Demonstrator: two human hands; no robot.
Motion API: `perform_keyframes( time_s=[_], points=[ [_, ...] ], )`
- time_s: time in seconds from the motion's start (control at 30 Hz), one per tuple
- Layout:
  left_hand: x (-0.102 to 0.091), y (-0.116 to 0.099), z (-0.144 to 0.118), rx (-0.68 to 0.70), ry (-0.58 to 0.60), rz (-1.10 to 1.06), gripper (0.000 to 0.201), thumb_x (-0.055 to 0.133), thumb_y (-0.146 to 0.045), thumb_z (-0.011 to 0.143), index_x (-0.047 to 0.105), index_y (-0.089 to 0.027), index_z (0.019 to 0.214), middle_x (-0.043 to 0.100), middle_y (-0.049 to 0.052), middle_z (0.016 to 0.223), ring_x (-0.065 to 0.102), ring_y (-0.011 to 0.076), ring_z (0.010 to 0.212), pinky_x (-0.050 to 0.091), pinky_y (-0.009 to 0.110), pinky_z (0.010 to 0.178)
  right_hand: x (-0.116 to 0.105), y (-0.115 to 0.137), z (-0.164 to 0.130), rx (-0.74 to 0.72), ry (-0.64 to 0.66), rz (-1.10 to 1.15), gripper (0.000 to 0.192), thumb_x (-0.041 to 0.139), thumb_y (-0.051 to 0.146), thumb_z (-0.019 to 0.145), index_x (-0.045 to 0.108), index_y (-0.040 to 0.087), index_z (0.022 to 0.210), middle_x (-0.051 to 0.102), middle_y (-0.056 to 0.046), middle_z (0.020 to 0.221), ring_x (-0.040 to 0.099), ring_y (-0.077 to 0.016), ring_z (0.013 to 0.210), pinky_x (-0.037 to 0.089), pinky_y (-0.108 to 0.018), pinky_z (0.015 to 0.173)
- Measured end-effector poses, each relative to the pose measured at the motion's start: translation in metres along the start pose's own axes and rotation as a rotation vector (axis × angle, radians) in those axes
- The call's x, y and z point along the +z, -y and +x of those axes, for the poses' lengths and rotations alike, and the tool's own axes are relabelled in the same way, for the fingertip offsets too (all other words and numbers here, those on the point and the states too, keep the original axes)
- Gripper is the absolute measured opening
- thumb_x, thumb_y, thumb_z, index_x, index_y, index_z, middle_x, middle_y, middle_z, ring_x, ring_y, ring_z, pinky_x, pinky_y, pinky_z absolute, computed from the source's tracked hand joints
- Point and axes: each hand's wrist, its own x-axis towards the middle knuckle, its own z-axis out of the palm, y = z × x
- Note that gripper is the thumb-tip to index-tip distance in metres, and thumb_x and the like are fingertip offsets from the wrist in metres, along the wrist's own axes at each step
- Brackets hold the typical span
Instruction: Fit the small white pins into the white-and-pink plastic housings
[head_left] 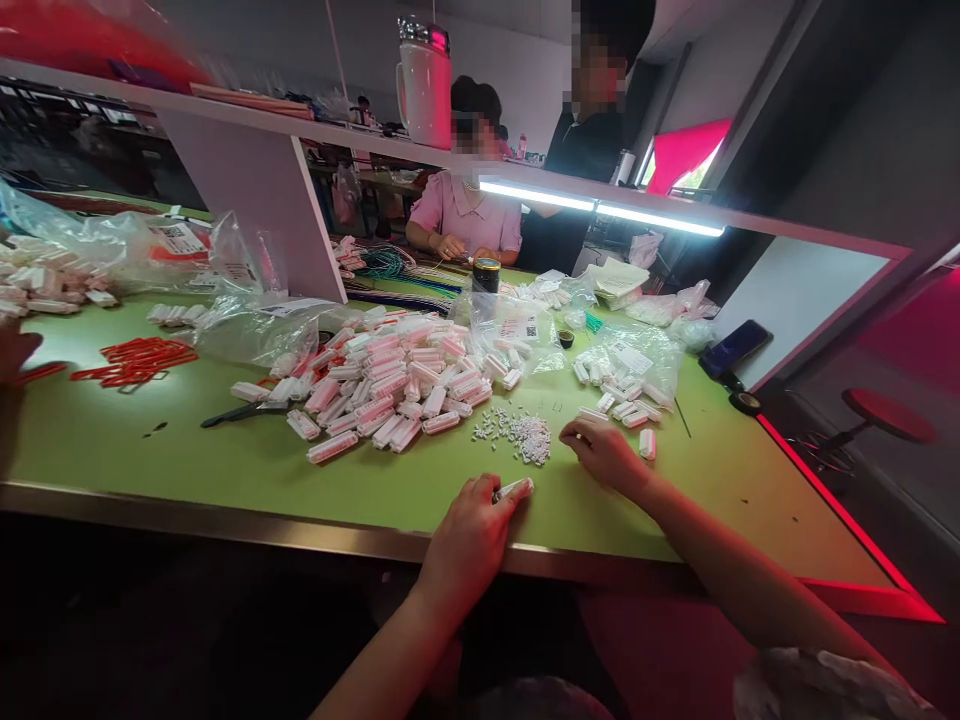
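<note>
big green bench (187, 450) takes up most of the view, with a white shelf (525, 180) running over it and a white jug (424, 85) on top. across the bench a person in a pink shirt (465, 212) sits working, another in black stands beside. mid-bench there's a big heap of white and pink cartridges (390, 385), plastic bags (255, 325) behind it, red clips (139, 362) off to the left, a phone (735, 347) on the right. left hand (469, 540) sits near the front edge, fingers curled around one white cartridge (514, 489). right hand (604, 450) rests fingers-down and loosely bent, just beside a small pile of tiny white bits (521, 435); can't tell if it's pinching any.
</note>
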Motion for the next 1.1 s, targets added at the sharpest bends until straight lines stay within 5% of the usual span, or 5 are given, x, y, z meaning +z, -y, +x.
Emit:
perform_keyframes(
  time_s=[0.2, 0.43, 0.6, 0.77, 1.1],
  points=[
    [-0.001, -0.002, 0.002, 0.032, 0.042, 0.124, 0.046, 0.048, -0.007, 0.095, 0.061, -0.029, 0.133, 0.060, 0.008, 0.106, 0.057, 0.0232, 0.097, 0.053, 0.038, 0.088, 0.008, 0.008, -0.007, 0.008, 0.069, -0.009, 0.013, 0.058, 0.016, 0.094, 0.070, 0.019, 0.088, 0.070, -0.005, 0.089, 0.063, -0.0181, 0.081, 0.048, -0.030, 0.075],
    [0.000, 0.002, -0.001, -0.008, -0.005, 0.002, 0.043, 0.046, -0.012, 0.097, 0.060, -0.031, 0.134, 0.058, 0.007, 0.105, 0.058, 0.0221, 0.098, 0.054, 0.037, 0.086, 0.014, 0.016, -0.009, -0.034, 0.159, -0.281, 0.016, 0.054, 0.019, 0.098, 0.069, 0.018, 0.090, 0.068, -0.008, 0.093, 0.063, -0.0180, 0.079, 0.045, -0.028, 0.070],
    [0.004, 0.002, -0.003, -0.033, -0.085, -0.016, 0.040, 0.045, -0.026, 0.102, 0.053, -0.024, 0.141, 0.060, 0.008, 0.107, 0.060, 0.0230, 0.100, 0.054, 0.039, 0.089, 0.014, 0.024, -0.011, -0.040, 0.104, -0.257, 0.019, 0.050, 0.019, 0.100, 0.067, 0.017, 0.093, 0.068, -0.007, 0.092, 0.063, -0.0176, 0.080, 0.045, -0.027, 0.071],
    [0.007, 0.001, -0.002, -0.052, -0.103, -0.012, 0.039, 0.045, -0.030, 0.102, 0.053, -0.022, 0.140, 0.062, 0.008, 0.105, 0.061, 0.0229, 0.100, 0.055, 0.038, 0.088, 0.016, 0.040, -0.017, -0.246, 0.101, -0.103, 0.022, 0.046, 0.021, 0.103, 0.067, 0.020, 0.100, 0.069, -0.006, 0.101, 0.065, -0.0161, 0.085, 0.047, -0.026, 0.075],
    [0.007, 0.001, -0.002, -0.044, -0.109, -0.007, 0.040, 0.046, -0.031, 0.102, 0.053, -0.022, 0.140, 0.063, 0.007, 0.104, 0.060, 0.0228, 0.098, 0.054, 0.038, 0.087, 0.027, 0.048, -0.018, -0.490, 0.053, -0.400, 0.018, 0.048, 0.018, 0.102, 0.066, 0.019, 0.100, 0.068, -0.005, 0.093, 0.058, -0.0155, 0.074, 0.040, -0.028, 0.067]
  ],
)
